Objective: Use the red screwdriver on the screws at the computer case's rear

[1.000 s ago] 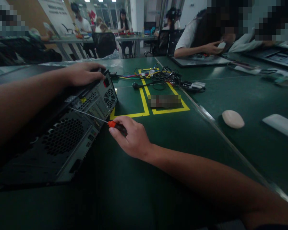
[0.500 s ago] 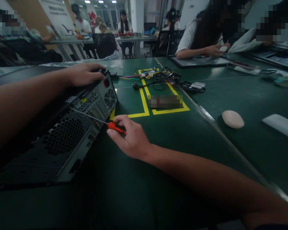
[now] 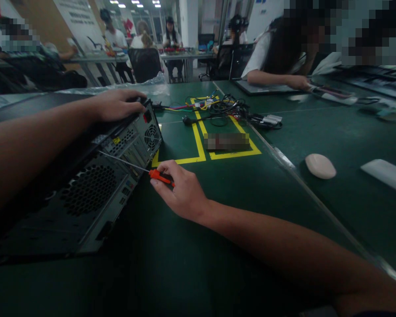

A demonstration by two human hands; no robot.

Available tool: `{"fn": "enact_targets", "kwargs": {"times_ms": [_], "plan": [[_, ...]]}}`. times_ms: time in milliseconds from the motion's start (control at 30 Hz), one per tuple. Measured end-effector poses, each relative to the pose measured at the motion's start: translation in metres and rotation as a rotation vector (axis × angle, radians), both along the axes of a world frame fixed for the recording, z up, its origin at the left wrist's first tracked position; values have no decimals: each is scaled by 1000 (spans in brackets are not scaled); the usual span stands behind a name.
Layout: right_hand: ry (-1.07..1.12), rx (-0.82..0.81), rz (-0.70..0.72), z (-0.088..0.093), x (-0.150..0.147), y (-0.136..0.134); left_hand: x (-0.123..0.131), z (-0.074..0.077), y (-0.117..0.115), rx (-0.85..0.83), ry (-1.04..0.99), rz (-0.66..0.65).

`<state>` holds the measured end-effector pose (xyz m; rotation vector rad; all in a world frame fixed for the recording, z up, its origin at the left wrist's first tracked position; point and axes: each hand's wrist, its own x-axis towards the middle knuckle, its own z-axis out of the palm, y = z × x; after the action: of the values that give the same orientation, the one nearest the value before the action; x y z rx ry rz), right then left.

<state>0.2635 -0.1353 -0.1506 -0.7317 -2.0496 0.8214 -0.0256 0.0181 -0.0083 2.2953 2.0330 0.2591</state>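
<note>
One fan (image 3: 151, 137) shows inside the computer case (image 3: 136, 149) beneath the left hand (image 3: 118, 104).

Saw orange on the screwdriver handle (image 3: 160, 177), grey and black with honeycomb patterning on the computer case (image 3: 122, 174), yellow on the tape (image 3: 199, 143), green across the table (image 3: 267, 185).

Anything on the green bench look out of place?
Yes: the tangled black and multicoloured cables lie heaped across the yellow tape outlines, overrunning their borders. Nothing else stands out; the black-and-grey metal computer case shows no obvious damage, though its shadowed parts are unclear.
</note>
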Motion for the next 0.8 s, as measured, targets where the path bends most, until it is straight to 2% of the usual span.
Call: {"fn": "enact_targets", "kwargs": {"times_ms": [267,800], "plan": [[-3,18,-4,-2,0,0,0,-1,0,-11,15,27],[-28,20,-21,-1,0,0,-8,-3,6,4,3,-16]]}}
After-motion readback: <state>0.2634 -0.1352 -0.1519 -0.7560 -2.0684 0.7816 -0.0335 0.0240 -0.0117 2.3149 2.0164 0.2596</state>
